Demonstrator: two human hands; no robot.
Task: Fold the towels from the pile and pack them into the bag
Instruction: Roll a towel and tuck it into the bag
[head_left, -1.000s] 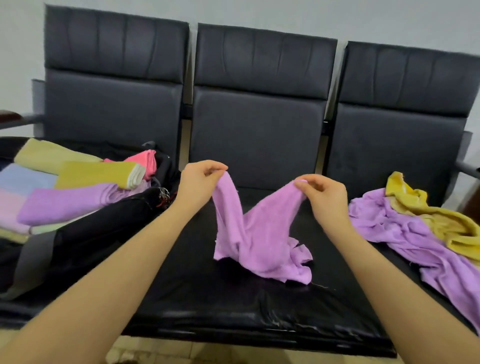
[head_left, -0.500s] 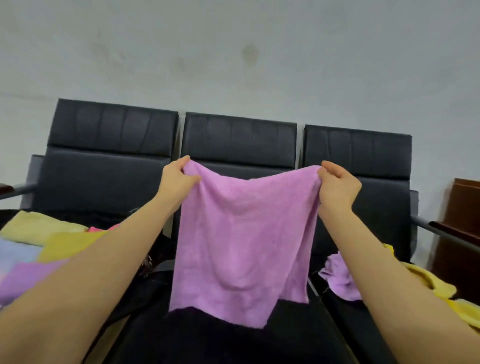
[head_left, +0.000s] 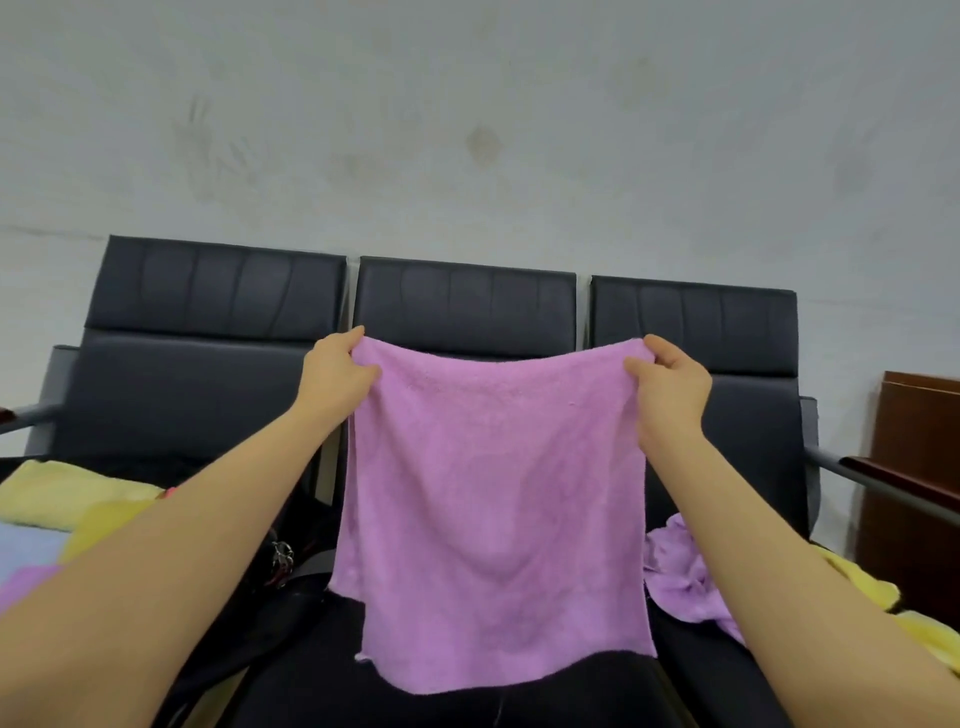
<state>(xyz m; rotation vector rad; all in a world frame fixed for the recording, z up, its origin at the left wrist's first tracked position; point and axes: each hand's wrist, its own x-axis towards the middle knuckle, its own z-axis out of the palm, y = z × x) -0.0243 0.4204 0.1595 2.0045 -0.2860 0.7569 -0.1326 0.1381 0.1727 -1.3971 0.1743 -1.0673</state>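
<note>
- A row of three black padded seats is being used as the work surface, set against a pale wall; a brown wooden cabinet is standing at the right edge.
- A pink-purple towel is being held up in front of the middle seat, opened out flat and hanging free, its lower edge just above the seat cushion. It is judged to be at the very start of its fold: spread, but not yet doubled over.
- A black bag is lying open on the left seat, largely hidden behind the left forearm. Folded towels are being kept in or on it: a pale yellow one, a deeper yellow one, a light blue one and a purple one. Several towels are therefore judged to be done.
- A loose pile is waiting on the right seat: a crumpled purple towel and a crumpled yellow towel. At least these, plus the one in hand, are judged to be left.
- The left hand is pinching the towel's upper left corner between thumb and curled fingers.
- The right hand is pinching the upper right corner in the same way, the top edge sagging slightly between the two.
- A small metal zip pull or keyring is hanging at the bag's edge; which it is cannot be told.
</note>
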